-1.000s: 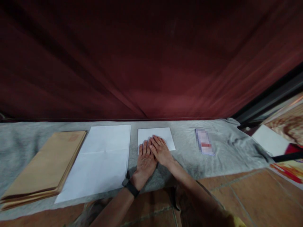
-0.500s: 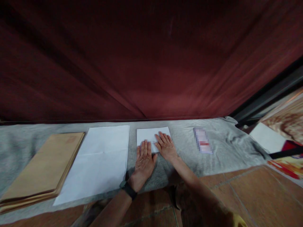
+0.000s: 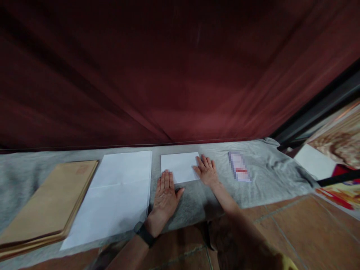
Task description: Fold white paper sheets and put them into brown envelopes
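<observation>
A small folded white sheet (image 3: 180, 167) lies on the grey cloth (image 3: 253, 187). My left hand (image 3: 165, 191) rests flat and open, its fingertips at the sheet's near left corner. Over at the sheet's right edge, my right hand (image 3: 206, 171) lies flat and open with its fingers spread. A dark band sits on my left wrist.
A larger white sheet stack (image 3: 115, 197) lies left of the folded one, and a pile of brown envelopes (image 3: 47, 204) further left. A small printed slip (image 3: 239, 167) lies to the right. A dark red curtain (image 3: 168, 75) hangs behind. Tiled floor (image 3: 295, 232) is in front.
My hands have slid apart across the folded sheet: the left drew back toward me, the right moved to the sheet's right edge. The view shifted slightly.
</observation>
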{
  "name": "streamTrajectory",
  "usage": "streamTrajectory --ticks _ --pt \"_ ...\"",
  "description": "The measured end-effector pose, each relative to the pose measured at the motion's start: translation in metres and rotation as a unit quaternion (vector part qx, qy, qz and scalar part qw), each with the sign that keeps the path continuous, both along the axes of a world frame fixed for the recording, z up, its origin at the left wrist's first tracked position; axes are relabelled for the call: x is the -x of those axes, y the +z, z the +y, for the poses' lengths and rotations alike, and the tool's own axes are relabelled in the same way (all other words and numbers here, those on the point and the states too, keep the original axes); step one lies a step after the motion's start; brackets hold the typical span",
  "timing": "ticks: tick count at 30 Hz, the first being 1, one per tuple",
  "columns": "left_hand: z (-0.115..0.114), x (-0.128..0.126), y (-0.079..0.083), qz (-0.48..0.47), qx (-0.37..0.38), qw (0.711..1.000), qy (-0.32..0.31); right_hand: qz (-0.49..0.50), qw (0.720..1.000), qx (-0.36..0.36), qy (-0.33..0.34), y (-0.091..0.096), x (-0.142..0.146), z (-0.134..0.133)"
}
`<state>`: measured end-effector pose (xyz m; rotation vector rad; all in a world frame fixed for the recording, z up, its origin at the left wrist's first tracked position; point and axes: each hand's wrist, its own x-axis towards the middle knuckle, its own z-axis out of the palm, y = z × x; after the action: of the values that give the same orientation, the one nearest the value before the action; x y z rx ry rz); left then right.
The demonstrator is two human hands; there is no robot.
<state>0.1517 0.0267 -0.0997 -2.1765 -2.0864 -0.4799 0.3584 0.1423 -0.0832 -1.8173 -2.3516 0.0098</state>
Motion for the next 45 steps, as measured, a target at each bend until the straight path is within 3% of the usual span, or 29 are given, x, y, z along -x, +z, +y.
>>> streamTrajectory --ticks 4,10,14,25,35,41,45 --pt "-0.001 0.000 0.007 0.002 -0.007 1.000 -0.005 0.044 0.998 -0.036 0.017 0.009 0.021 -0.007" --pt "-0.001 -0.002 0.013 -0.003 0.013 1.000 -0.010 0.083 0.980 -0.004 0.180 0.011 0.067 -0.029" --pt "-0.002 0.001 0.014 0.007 0.012 1.000 -0.010 0.073 0.979 -0.004 0.192 0.005 0.070 -0.030" --pt "-0.010 0.009 0.000 0.016 -0.011 1.000 0.020 0.041 0.994 -0.010 0.104 -0.002 0.042 -0.003" --pt "-0.014 0.015 0.002 0.011 -0.002 1.000 0.012 0.034 0.999 -0.003 0.023 -0.009 0.007 0.012" --pt "-0.012 0.014 0.004 0.020 0.001 1.000 0.016 0.045 0.998 0.001 -0.043 0.004 0.000 0.012" --pt "-0.010 0.017 0.008 0.025 0.008 1.000 0.004 0.147 0.984 0.059 -0.086 0.016 0.003 0.013"
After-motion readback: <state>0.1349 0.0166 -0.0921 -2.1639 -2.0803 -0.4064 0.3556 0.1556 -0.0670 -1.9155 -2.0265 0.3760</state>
